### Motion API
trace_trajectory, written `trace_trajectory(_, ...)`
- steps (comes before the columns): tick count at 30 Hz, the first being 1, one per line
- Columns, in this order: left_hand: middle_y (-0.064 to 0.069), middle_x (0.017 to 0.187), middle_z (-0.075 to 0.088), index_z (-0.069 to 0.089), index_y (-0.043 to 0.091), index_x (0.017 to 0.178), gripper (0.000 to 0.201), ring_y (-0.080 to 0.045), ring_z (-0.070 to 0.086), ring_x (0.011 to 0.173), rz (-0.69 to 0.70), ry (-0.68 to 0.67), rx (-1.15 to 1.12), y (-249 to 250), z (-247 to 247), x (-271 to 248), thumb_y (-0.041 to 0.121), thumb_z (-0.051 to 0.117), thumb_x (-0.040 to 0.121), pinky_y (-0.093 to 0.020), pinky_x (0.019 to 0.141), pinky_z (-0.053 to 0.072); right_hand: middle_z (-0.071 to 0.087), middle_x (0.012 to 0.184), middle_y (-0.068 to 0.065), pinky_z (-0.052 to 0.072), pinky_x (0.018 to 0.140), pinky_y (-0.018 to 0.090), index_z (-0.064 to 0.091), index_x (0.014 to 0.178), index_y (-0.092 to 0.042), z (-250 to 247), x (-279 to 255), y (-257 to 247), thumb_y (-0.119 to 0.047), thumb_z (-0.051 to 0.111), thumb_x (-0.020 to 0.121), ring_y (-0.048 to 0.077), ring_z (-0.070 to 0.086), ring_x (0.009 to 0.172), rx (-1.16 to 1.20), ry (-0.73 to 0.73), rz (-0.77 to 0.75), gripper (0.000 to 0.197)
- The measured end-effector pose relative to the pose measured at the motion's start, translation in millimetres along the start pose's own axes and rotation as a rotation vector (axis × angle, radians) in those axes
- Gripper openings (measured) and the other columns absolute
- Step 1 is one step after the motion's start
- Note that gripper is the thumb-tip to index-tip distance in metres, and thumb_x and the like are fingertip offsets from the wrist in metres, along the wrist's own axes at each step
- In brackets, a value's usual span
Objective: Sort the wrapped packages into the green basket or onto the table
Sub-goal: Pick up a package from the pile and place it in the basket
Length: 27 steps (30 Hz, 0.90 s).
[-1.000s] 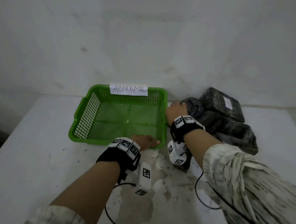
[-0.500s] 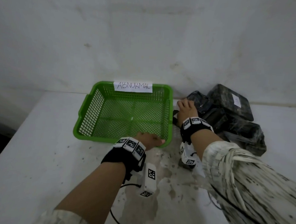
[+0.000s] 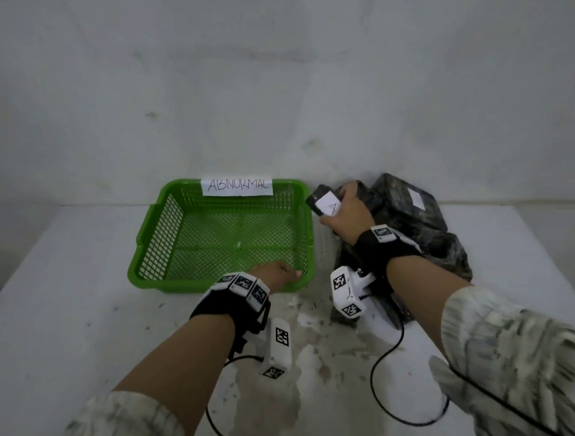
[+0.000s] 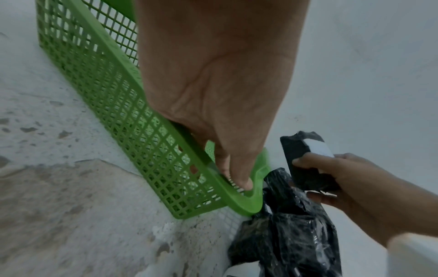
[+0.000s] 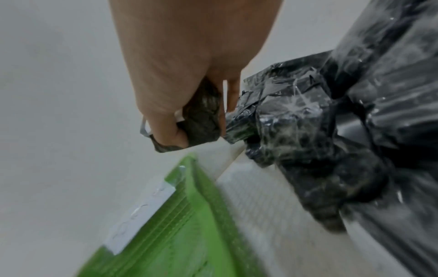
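My right hand (image 3: 346, 210) grips a small black wrapped package (image 3: 323, 201) with a white label, lifted off the pile beside the basket's far right corner. The same package (image 4: 305, 163) shows in the left wrist view, and as a dark bundle (image 5: 201, 121) in the right wrist view. The green mesh basket (image 3: 220, 283) sits on the white table, holding no packages, with an "ABNORMAL" paper sign (image 3: 237, 184) on its far rim. My left hand (image 3: 280, 273) holds the basket's near right rim (image 4: 239, 198), fingers curled over it. Several black wrapped packages (image 3: 413, 206) lie piled to the right.
A white wall stands right behind the basket and the pile. The table (image 3: 52, 303) has worn, stained patches (image 3: 306, 365) in front of the basket. Black cables (image 3: 384, 377) run from my wrist devices across the table's near part.
My right hand has closed on the small labelled package and lifted it up off the pile, toward the basket's far corner. The left hand has stayed on the basket rim.
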State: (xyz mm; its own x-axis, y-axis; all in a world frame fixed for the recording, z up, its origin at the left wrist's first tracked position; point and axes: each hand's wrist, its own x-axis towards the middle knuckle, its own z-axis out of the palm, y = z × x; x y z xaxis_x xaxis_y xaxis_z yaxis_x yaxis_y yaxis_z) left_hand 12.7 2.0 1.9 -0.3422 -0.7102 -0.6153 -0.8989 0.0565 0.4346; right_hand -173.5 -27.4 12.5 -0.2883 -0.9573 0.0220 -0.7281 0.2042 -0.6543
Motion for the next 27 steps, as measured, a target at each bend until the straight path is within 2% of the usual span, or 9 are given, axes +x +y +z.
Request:
trace_trajectory(2,-0.017,0.127,0.055,0.052,0.010,0.120,0.042,-0.030,0.052,0.116,0.052,0.151,-0.281,-2,-1,-1,0.042,0.039,0.097,-0.040,0.103,0.037,0.057,0.103,0.009,0.038,0.069,0.026,0.037,0.112,-0.010,2,-19,-10,-0.011,0.076,0.074,0.026,0.061,0.094,0.184,-0.060,-0.038,0.055)
trace_trajectory(5,-0.015,0.127,0.054,0.043,0.006,0.124,0.043,-0.028,0.051,0.116,0.155,0.316,-0.631,-3,-7,-13,0.040,0.033,0.099,-0.034,0.091,0.038,0.055,0.119,0.010,0.043,0.074,0.027,0.041,0.133,-0.005,15,-44,-23,-0.008,0.078,0.075,0.021,0.054,0.102,0.293,-0.229,-0.064,0.069)
trace_trajectory(9,-0.014,0.126,0.053,0.036,0.005,0.126,0.040,-0.022,0.054,0.100,0.223,0.300,-0.935,-6,-14,-31,0.032,0.042,0.098,-0.027,0.069,0.043,0.058,0.115,0.010,0.051,0.078,0.031,0.040,0.133,-0.006,29,-74,-39,-0.002,0.077,0.075,0.023,0.059,0.102,0.587,-0.345,0.019,0.068)
trace_trajectory(12,-0.017,0.131,0.052,0.036,0.006,0.128,0.038,-0.022,0.054,0.098,0.241,0.298,-0.957,-15,-11,-40,0.025,0.047,0.097,-0.025,0.066,0.044,0.059,0.112,0.004,0.050,0.080,0.031,0.039,0.134,-0.013,30,-96,-52,-0.022,0.067,0.088,0.018,0.059,0.097,0.744,-0.392,0.136,0.054)
trace_trajectory(14,-0.018,0.131,0.052,0.038,0.006,0.128,0.037,-0.022,0.054,0.099,0.253,0.268,-0.934,-20,-10,-46,0.023,0.048,0.096,-0.025,0.067,0.044,0.058,0.111,0.004,0.051,0.084,0.040,0.044,0.128,-0.013,30,-106,-54,-0.039,0.055,0.095,0.021,0.058,0.100,0.849,-0.374,0.242,0.043)
trace_trajectory(16,-0.017,0.130,0.053,0.039,0.004,0.131,0.040,-0.020,0.053,0.098,0.262,0.241,-0.901,-23,-8,-52,0.021,0.048,0.096,-0.020,0.061,0.044,0.058,0.104,0.005,0.049,0.094,0.050,0.047,0.120,-0.011,31,-111,-54,-0.045,0.047,0.097,0.023,0.057,0.100,0.851,-0.312,0.283,0.040)
trace_trajectory(19,-0.016,0.127,0.054,0.041,0.001,0.131,0.039,-0.018,0.052,0.096,0.278,0.250,-0.867,-23,-6,-58,0.021,0.046,0.097,-0.015,0.057,0.041,0.058,0.101,0.007,0.047,0.095,0.048,0.047,0.106,-0.012,34,-116,-54,-0.042,0.048,0.098,0.022,0.055,0.096,0.756,-0.245,0.215,0.032)
trace_trajectory(22,-0.016,0.123,0.056,0.043,0.001,0.128,0.039,-0.019,0.052,0.097,0.285,0.281,-0.863,-23,-5,-58,0.024,0.049,0.096,-0.019,0.063,0.042,0.056,0.102,0.010,0.048,0.087,0.042,0.046,0.100,-0.012,37,-122,-57,-0.038,0.050,0.098,0.021,0.054,0.092,0.767,-0.192,0.174,0.025)
trace_trajectory(27,-0.009,0.110,0.058,0.050,0.005,0.122,0.036,-0.023,0.055,0.100,0.304,0.350,-0.942,-25,-5,-59,0.028,0.052,0.094,-0.031,0.075,0.046,0.064,0.098,0.004,0.055,0.076,0.041,0.050,0.116,-0.013,35,-134,-60,-0.026,0.054,0.097,0.018,0.062,0.087,0.936,-0.270,0.214,0.023)
